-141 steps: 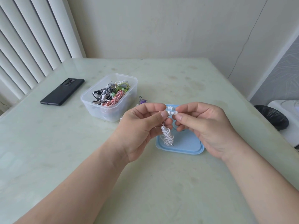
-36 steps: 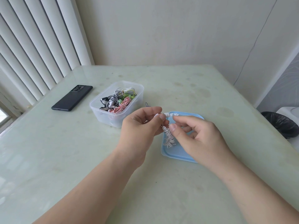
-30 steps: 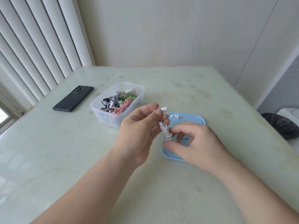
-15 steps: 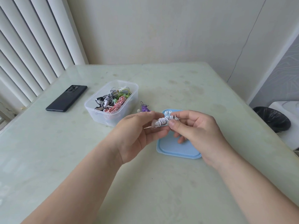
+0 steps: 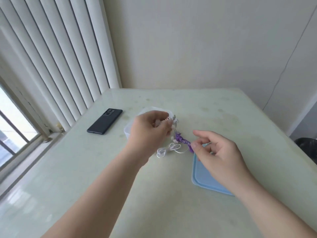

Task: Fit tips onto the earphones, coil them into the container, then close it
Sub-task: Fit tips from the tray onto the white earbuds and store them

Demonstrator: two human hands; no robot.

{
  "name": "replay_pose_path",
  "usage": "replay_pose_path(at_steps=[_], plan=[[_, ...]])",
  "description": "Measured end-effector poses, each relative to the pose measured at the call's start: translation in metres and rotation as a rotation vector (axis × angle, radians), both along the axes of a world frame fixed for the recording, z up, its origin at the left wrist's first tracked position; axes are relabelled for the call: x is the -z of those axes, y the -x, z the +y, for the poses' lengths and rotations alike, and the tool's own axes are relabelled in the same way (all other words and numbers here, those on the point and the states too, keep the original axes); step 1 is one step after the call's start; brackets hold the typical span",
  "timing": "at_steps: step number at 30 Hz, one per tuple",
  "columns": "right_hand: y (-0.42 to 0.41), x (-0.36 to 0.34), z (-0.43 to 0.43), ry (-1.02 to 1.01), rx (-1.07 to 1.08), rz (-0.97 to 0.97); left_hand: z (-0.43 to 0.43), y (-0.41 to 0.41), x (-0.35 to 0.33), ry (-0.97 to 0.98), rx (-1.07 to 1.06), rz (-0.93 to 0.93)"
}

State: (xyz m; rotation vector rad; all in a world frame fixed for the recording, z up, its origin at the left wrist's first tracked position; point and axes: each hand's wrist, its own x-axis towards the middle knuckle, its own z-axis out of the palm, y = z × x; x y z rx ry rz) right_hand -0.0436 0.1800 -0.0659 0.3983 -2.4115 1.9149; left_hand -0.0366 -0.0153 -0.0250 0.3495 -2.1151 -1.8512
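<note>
My left hand [image 5: 151, 129] holds the coiled white earphones [image 5: 173, 121] in its fingertips, over the clear plastic container [image 5: 127, 133], which it mostly hides. A purple earphone bundle [image 5: 182, 140] lies on the table just right of the container. The thumb tip of my right hand [image 5: 217, 152] touches the bundle's near end, while the index finger is raised and apart from it. A loose white earphone cord [image 5: 169, 149] lies in loops on the table between my hands. The blue lid [image 5: 204, 179] lies flat, partly under my right hand.
A black phone [image 5: 105, 121] lies left of the container, near the window blinds. A black bin [image 5: 307, 146] stands off the table's right edge. The pale green table [image 5: 85, 169] reaches to the wall at the back.
My left hand carried the coiled white earphones away from the lid to above the container. My right hand let go of them and moved to the purple bundle. The camera tilted up.
</note>
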Motion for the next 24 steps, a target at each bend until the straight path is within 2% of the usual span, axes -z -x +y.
replay_pose_path(at_steps=[3, 8, 11, 14, 18, 21, 24], plan=[[0.010, -0.014, -0.012, 0.025, -0.018, 0.010, -0.023, 0.030, -0.011, 0.206, -0.071, 0.005], [0.022, -0.024, -0.021, 0.102, 0.000, -0.022, -0.032, 0.082, -0.002, 0.680, 0.034, -0.080], [0.029, -0.026, -0.016, 0.112, 0.018, -0.021, -0.033, 0.091, 0.002, 0.859, 0.175, -0.179], [0.034, -0.028, -0.008, 0.115, 0.037, -0.029, -0.037, 0.090, -0.001, 0.930, 0.255, -0.216], [0.042, -0.025, 0.003, 0.105, 0.090, -0.053, -0.044, 0.089, -0.007, 1.068, 0.200, -0.144], [0.046, -0.022, 0.011, 0.100, 0.147, -0.086, -0.043, 0.086, -0.003, 1.137, 0.221, -0.174], [0.049, -0.019, 0.021, 0.014, 0.197, -0.103, -0.037, 0.079, -0.005, 1.188, 0.163, -0.142]])
